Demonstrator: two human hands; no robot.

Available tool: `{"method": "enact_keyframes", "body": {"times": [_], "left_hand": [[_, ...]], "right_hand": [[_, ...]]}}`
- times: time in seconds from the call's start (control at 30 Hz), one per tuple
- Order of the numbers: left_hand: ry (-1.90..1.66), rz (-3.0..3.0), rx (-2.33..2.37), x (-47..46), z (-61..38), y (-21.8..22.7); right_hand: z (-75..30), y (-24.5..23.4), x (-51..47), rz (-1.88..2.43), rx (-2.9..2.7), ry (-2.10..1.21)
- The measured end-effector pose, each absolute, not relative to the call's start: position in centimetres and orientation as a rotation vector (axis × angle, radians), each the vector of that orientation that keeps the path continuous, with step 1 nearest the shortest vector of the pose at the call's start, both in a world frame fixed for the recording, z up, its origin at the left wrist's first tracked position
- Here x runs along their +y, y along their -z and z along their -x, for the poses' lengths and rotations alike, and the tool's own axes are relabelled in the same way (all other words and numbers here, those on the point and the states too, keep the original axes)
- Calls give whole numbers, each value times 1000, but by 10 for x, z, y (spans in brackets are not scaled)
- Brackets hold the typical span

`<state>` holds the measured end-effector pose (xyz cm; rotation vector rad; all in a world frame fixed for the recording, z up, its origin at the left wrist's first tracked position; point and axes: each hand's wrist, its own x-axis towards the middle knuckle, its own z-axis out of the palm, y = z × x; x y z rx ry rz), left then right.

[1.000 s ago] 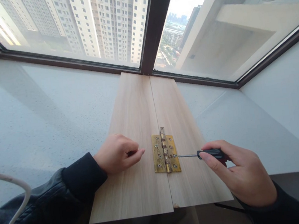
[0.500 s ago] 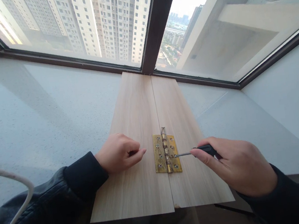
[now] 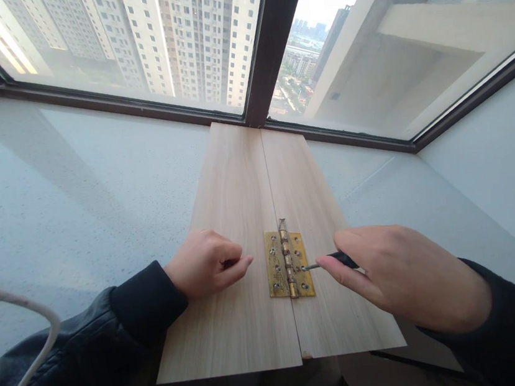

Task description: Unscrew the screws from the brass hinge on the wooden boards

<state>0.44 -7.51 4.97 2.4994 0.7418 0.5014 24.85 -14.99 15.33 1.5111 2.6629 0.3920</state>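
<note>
Two pale wooden boards [image 3: 235,208] lie side by side on a white sill, joined by a brass hinge [image 3: 288,264] with several screws. My right hand [image 3: 399,272] is closed round a black-handled screwdriver [image 3: 327,263], whose tip rests on a screw in the hinge's right leaf. My left hand [image 3: 207,263] rests on the left board just left of the hinge, fingers curled in a loose fist with nothing visible in them.
The white speckled sill [image 3: 74,190] spreads to the left and right of the boards. A dark window frame [image 3: 268,47] stands behind, with tall buildings outside. A white cable [image 3: 27,346] loops over my left sleeve. The boards' near edge overhangs the sill.
My right hand has slid left along the screwdriver, covering most of the handle and bringing the tip onto the hinge's right leaf. The left hand has stayed put.
</note>
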Motion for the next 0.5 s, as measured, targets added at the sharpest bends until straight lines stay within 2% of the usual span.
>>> {"method": "enact_keyframes", "body": {"times": [0.17, 0.23, 0.5], "left_hand": [[-502, -2503, 737, -75, -5, -49], [-519, -2503, 736, -75, -5, -49], [-517, -2493, 726, -74, -5, -50]], "right_hand": [[-258, -160, -148, -1340, 2768, -124], [-261, -160, -151, -1332, 2775, -111], [-258, -151, -155, -1551, 2623, -677]]}}
